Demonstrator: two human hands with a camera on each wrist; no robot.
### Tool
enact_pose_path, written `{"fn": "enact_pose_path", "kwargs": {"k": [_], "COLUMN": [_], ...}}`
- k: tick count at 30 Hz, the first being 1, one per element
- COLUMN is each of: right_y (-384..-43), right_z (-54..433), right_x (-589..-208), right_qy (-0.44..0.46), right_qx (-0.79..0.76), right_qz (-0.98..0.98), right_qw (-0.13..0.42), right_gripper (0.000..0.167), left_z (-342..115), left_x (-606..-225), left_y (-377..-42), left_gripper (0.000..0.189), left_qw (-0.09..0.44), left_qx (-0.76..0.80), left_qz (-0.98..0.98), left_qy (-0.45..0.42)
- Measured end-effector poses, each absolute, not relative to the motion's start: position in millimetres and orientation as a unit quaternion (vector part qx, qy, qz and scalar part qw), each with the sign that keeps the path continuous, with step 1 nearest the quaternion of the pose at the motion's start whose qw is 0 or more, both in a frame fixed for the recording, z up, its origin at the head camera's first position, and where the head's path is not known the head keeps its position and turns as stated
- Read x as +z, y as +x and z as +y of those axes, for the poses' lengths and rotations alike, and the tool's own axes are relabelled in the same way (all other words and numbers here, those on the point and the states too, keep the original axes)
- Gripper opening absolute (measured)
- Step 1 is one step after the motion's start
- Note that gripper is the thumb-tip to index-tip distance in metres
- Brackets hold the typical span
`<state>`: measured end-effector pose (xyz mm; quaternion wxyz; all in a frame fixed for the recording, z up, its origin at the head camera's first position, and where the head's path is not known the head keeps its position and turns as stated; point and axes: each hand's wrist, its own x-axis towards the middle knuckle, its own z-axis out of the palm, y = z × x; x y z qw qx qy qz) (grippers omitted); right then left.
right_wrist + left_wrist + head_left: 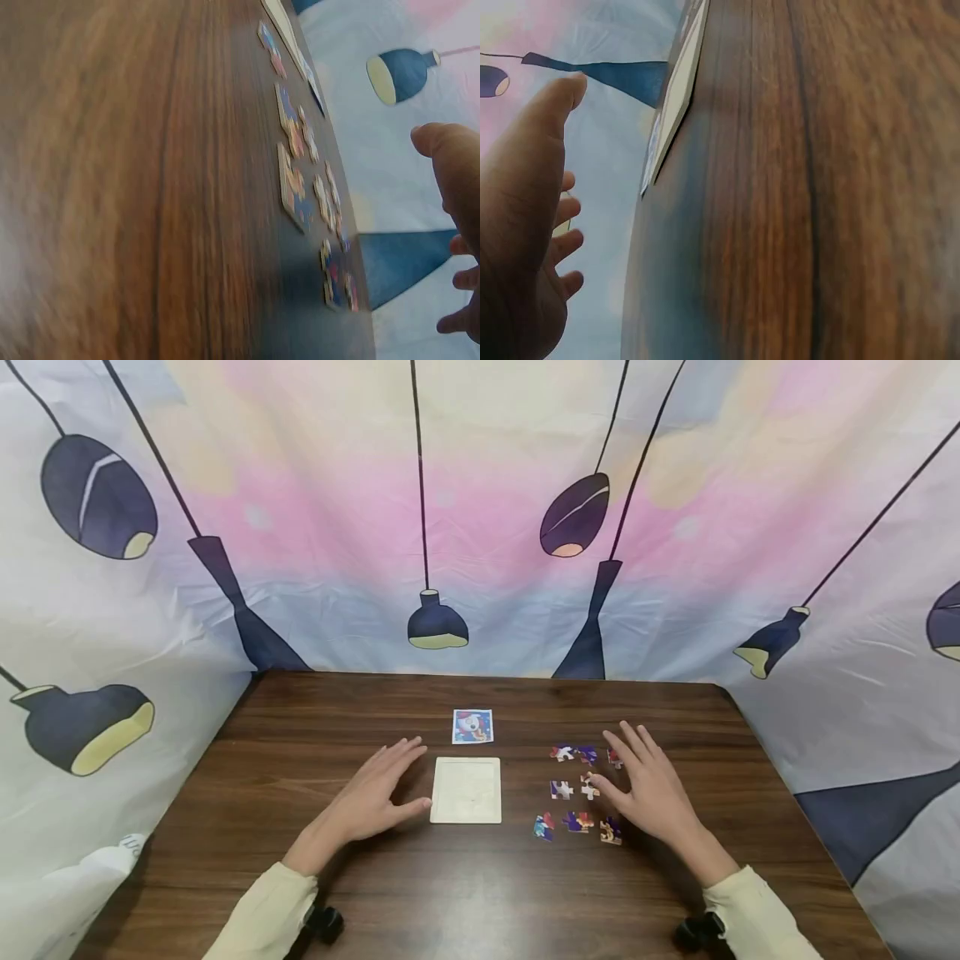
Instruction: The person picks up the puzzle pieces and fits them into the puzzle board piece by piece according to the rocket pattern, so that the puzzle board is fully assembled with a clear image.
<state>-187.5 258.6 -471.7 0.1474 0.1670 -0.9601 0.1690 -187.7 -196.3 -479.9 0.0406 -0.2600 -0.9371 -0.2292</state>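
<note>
A pale square puzzle tray with a raised rim lies on the table. My left hand is beside its left edge, fingers extended and holding nothing; the thumb tip is close to the rim, and I cannot tell if it touches. To the right of the tray lie several loose jigsaw puzzle pieces, purple, red and white. Over the right side of these pieces spreads my right hand, fingers apart and nothing gripped. It partly hides some pieces. In the right wrist view the pieces lie flat below the hand.
A small printed picture card with a white character on blue lies just behind the tray. The dark wooden table ends at a hanging cloth printed with lamps. A white bag-like item is at the table's left edge.
</note>
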Motion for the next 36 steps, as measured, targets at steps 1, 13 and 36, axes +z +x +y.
{"fn": "enact_pose_path", "kwargs": {"k": [1, 13, 36], "right_y": [-189, -207, -244], "right_z": [261, 293, 328], "right_x": [-472, -482, -501], "right_qy": [0.168, 0.186, 0.223], "right_qx": [0.176, 0.225, 0.195], "right_qz": [-0.959, -0.948, -0.947], "right_qw": [0.147, 0.13, 0.122], "right_gripper": [0.077, 0.066, 0.049], "left_z": [-194, -180, -177], "left_x": [-481, -488, -497], "left_y": [-189, -199, -205], "left_gripper": [0.086, 0.096, 0.091], "left_qw": [0.032, -0.045, -0.059], "left_qx": [-0.235, -0.272, -0.282], "left_qz": [-0.935, -0.92, -0.917], "left_qy": [-0.265, -0.28, -0.276]}}
